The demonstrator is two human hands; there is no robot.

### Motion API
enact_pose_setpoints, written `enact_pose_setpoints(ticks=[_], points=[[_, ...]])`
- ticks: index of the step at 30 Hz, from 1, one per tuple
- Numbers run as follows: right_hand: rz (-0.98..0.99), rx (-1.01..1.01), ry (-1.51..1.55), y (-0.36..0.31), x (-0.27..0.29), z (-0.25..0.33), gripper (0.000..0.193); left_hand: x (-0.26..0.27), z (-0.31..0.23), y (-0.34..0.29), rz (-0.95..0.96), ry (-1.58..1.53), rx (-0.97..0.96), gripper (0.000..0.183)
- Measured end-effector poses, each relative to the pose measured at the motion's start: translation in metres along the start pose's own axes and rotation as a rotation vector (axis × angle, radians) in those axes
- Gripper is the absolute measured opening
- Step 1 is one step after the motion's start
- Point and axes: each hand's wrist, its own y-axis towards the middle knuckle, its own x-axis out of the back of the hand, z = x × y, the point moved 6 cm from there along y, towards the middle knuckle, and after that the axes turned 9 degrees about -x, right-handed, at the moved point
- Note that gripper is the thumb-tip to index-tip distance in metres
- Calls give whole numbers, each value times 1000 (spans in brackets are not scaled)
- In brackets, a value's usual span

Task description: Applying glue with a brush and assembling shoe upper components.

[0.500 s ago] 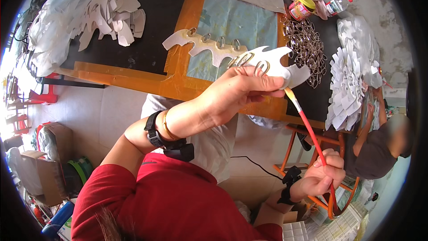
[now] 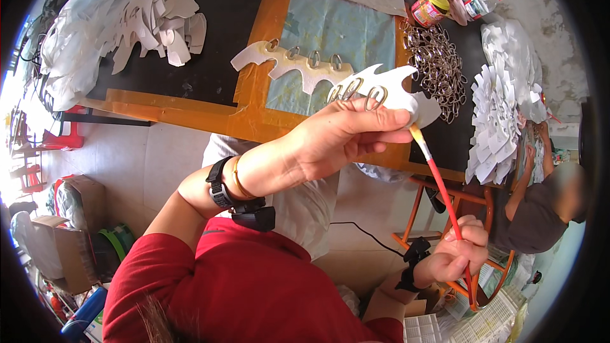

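My left hand (image 2: 340, 133) is closed on a white scalloped cut-out piece (image 2: 395, 82), held up over the table's near edge. Several oval metal rings (image 2: 375, 97) sit along that piece, just above my fingers. A thin red-handled brush (image 2: 443, 185) is gripped low on its handle by my closed right hand (image 2: 459, 251). Its yellowish bristles meet the piece's edge beside my left thumb; the exact contact is partly hidden. Behind, a second scalloped piece (image 2: 289, 71) with metal rings along it lies across the blue sheet (image 2: 337, 25) and its orange tape border.
A heap of metal rings (image 2: 435, 57) lies right of the sheet, near a yellow-lidded tub (image 2: 430, 9) and a bottle (image 2: 481, 5). White pieces are stacked at right (image 2: 494, 127) and piled at left (image 2: 152, 22). Another person (image 2: 534, 213) sits at far right, beyond an orange stool (image 2: 412, 213).
My left hand and the piece have shifted slightly right. My right hand has moved a little left and down, with the brush tip still by my left thumb.
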Motion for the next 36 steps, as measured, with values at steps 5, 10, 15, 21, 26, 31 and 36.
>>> enact_pose_setpoints(ticks=[5, 10, 15, 21, 26, 31, 36], points=[[109, 83, -75, -5, -10, 5, 13, 5, 2, 1, -37, -18, -58, 13], [164, 151, -114, -7, -14, 9, 13, 6, 3, 3, -69, 3, -69, 11], [143, 133, -86, -7, -14, 8, 12, 8, 5, 3, -35, 20, -113, 8], [110, 45, -94, -10, -9, 5, 12, 8, 3, 2, -52, -9, -212, 8], [47, -30, -46, -16, -3, -3, 13, 8, 5, 2, -9, -28, -247, 16], [-88, -188, 122, -27, 10, -22, 18, 3, 6, 1, -55, -37, -226, 8], [-111, -297, 383, -33, 13, -33, 11, 3, 10, 1, -82, -43, -168, 7]])
